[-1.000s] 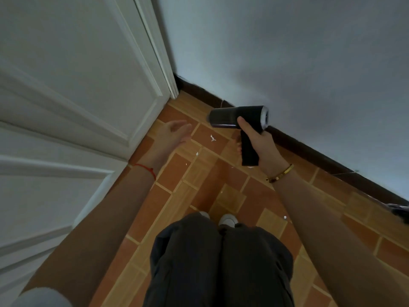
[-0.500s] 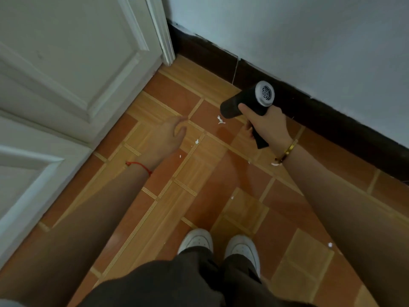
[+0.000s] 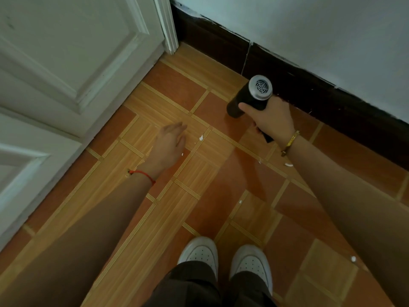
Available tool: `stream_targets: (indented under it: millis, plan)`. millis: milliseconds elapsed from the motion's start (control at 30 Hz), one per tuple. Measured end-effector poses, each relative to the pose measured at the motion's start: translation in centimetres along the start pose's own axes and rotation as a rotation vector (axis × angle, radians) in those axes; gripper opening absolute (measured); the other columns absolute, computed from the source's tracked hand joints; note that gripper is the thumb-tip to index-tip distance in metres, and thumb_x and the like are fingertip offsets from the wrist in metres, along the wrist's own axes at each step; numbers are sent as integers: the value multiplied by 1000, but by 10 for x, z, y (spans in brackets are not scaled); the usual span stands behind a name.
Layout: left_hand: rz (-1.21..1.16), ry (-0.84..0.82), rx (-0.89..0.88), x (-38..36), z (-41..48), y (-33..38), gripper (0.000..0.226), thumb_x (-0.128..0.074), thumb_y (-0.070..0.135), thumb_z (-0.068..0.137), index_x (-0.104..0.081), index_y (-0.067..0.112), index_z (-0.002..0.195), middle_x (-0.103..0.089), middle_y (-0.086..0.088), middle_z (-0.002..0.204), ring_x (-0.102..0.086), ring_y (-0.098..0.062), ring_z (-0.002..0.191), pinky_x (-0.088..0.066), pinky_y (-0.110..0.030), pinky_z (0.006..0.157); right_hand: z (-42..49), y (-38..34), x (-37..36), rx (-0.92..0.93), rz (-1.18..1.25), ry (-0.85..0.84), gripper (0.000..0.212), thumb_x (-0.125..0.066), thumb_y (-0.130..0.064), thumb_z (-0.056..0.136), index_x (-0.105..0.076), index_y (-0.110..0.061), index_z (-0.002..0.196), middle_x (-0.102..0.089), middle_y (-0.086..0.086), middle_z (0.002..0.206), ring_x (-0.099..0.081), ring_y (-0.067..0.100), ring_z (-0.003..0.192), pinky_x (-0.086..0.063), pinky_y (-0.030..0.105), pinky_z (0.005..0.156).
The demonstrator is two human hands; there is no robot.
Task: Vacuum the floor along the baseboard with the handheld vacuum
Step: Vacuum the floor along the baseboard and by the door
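My right hand [image 3: 273,119] grips a black handheld vacuum [image 3: 245,98] by its handle. The nozzle points down and left at the orange tiled floor [image 3: 212,196]; its silver vented rear faces me. It sits close to the dark baseboard [image 3: 294,85] under the pale wall. My left hand [image 3: 170,147] hovers flat and empty above the floor, fingers loosely together. A white scrap [image 3: 201,137] lies between the two hands, and small white crumbs [image 3: 288,165] are scattered on the tiles.
A white panelled door [image 3: 73,69] and its frame [image 3: 168,27] fill the left side and meet the baseboard at the corner. My white shoes [image 3: 223,258] stand at the bottom centre. More crumbs [image 3: 353,259] lie at the lower right.
The view has tilted downward and closer to the floor. The vacuum has swung from level to nozzle-down near the baseboard. The left hand has lowered toward the tiles.
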State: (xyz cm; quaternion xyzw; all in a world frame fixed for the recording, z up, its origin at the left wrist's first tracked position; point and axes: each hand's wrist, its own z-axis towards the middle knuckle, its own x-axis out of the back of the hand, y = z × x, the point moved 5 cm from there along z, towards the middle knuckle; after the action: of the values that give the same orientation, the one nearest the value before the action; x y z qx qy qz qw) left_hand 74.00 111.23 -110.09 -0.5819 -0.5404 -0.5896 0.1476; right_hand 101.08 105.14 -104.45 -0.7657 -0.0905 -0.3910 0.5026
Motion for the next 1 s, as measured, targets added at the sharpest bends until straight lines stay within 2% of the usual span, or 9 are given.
stream_targets:
  millis: [100,200,333,433,600,700,767,867,1000]
  plan:
    - [15,-2,22,-5,-4,-2,43,-42,18,101,-49,10,143,-45,-14,151,-38,-36,140,-30,-52,115,1,7,-2,-6,7,-20,46,-65,-60,75,-62,-15,67,-63,1,53,-62,14,44,-60,39,64]
    - [7,19,48,-8,-10,-2,44,-40,19,102,-47,12,145,-43,-11,153,-36,-35,141,-32,-54,114,-2,12,-3,-16,8,6,55,-61,-68,70,-64,-13,71,-66,4,59,-66,19,55,-60,40,64]
    - [10,14,72,-14,-16,-9,47,-34,24,100,-48,13,143,-43,-11,153,-38,-36,139,-35,-56,111,-11,6,-11,8,30,-120,51,-64,-56,82,-64,-8,65,-64,4,52,-62,10,44,-55,27,59]
    - [15,1,77,-16,-20,-14,52,-30,26,97,-46,12,145,-40,-11,155,-35,-37,141,-33,-55,113,-25,-5,-25,41,6,-233,42,-66,-50,84,-61,-14,63,-62,0,49,-58,6,38,-49,16,49]
    - [11,38,78,-14,-30,-12,46,-35,18,102,-44,10,146,-39,-10,156,-31,-33,142,-29,-49,117,-37,-21,-41,63,89,-261,32,-71,-43,83,-60,-13,81,-62,3,58,-57,6,36,-50,23,42]
    - [5,47,69,-14,-35,-15,44,-36,19,104,-45,11,146,-40,-10,155,-33,-31,141,-30,-48,116,-38,-27,-47,95,67,-347,31,-71,-44,82,-58,-16,77,-64,7,58,-59,9,39,-50,26,46]
    - [3,49,68,-16,-38,-20,44,-35,21,104,-46,12,145,-40,-10,155,-33,-31,141,-31,-49,116,-42,-28,-51,119,44,-362,28,-72,-44,81,-58,-21,76,-62,1,58,-57,5,41,-47,25,48]
    - [-1,65,76,-17,-43,-24,44,-34,24,104,-47,13,145,-40,-9,155,-34,-30,141,-32,-51,115,-45,-33,-50,160,32,-263,32,-73,-43,81,-63,-19,98,-55,-12,65,-54,0,49,-45,20,51]
    - [37,53,83,-17,-51,-27,49,-34,24,102,-38,17,150,-33,-5,159,-26,-32,145,-27,-56,117,-48,-39,-57,192,-28,-344,22,-72,-45,81,-56,-30,81,-53,-15,62,-56,-4,49,-45,20,55]
